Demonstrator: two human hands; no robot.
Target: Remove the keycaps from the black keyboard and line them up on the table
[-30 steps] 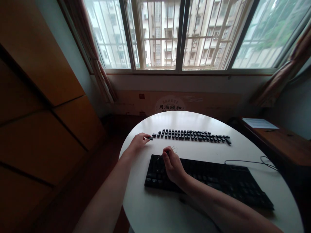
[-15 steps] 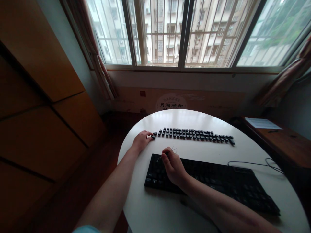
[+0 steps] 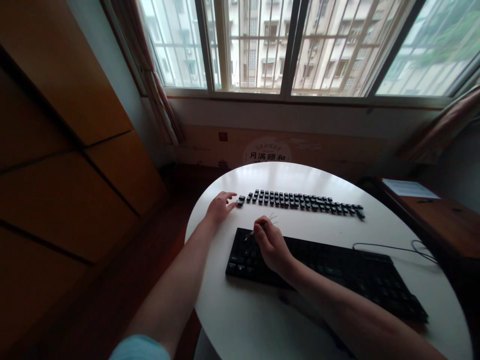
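Note:
My left hand (image 3: pixel 220 207) is at the table's left side, its thumb and fingers spread. Beside its fingertips lie two black keycaps (image 3: pixel 240 202), at the left end of the rows of loose keycaps (image 3: pixel 300 201). My right hand (image 3: pixel 270 241) is closed around a wire keycap puller (image 3: pixel 273 218); its thin wire ends stick out above the fist, while its grip is mostly hidden. This hand hovers over the upper left part of a black keyboard (image 3: pixel 337 270). My right forearm crosses the keyboard and hides some of its keys.
The keyboard rests on a round white table (image 3: pixel 258 320). Its cable (image 3: pixel 393 246) runs off to the right edge. A brown desk (image 3: pixel 442 215) with a paper sheet (image 3: pixel 410 189) stands at the right. Wooden cabinets (image 3: pixel 112 165) are on the left, and a barred window is ahead.
My left fingers have let go of the keycap at the row's left end and spread apart. My right hand still holds the puller over the keyboard. The view has tilted slightly downward.

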